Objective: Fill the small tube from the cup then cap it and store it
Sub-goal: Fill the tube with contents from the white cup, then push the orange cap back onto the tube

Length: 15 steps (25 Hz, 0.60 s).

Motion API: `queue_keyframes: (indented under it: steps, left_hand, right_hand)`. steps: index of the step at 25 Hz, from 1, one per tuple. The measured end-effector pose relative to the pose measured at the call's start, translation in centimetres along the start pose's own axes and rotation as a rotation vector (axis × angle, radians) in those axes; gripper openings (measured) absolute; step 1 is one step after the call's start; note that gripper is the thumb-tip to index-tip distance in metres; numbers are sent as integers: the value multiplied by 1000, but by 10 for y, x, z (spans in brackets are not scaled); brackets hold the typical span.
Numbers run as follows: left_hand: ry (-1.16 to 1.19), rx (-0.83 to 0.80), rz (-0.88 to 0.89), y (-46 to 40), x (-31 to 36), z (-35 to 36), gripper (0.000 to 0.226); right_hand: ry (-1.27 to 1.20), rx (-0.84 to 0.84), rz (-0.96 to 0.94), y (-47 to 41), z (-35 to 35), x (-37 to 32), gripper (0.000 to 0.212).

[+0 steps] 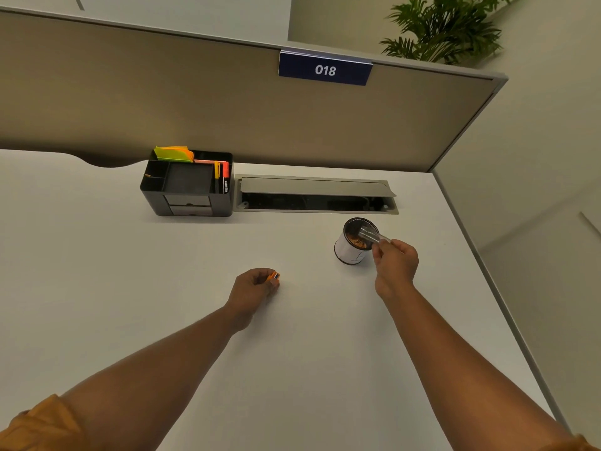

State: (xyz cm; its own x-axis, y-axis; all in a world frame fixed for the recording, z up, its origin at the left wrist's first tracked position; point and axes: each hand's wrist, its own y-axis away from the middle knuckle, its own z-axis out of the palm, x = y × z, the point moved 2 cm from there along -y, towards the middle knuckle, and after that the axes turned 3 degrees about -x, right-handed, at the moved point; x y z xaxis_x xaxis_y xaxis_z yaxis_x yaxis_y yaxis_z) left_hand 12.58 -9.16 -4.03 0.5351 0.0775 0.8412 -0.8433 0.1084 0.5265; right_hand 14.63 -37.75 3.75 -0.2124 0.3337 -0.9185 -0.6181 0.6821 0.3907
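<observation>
A small white cup [349, 252] with a dark inside stands on the white desk, right of centre, with orange-brown bits in its bottom. My right hand [395, 266] pinches a clear small tube [370, 235] by its near end. The tube lies tilted with its far end inside the cup's mouth. My left hand [255, 284] rests on the desk to the left, fingers closed around a small orange cap [273, 276]. The cap is off the tube.
A black desk organiser [188, 185] with sticky notes and markers stands at the back left. Beside it lies an open cable tray [317, 195] in the desk. A partition [227, 102] with a "018" sign closes off the back. The desk edge [481, 255] runs along the right.
</observation>
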Motion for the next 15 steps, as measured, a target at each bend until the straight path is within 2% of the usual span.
queue_keyframes:
  steps: [4,8,15]
  left_hand:
    - [80,-65,63,9,26,9,11]
    - [23,-34,119,23,44,3,30]
    - [-7,37,166,52,42,-45,23]
  right_hand:
    - [-139,-204,89,28,7,16,24]
    - [3,-428,184,69,28,44,23]
    - [125,-601,223,123,62,77,22]
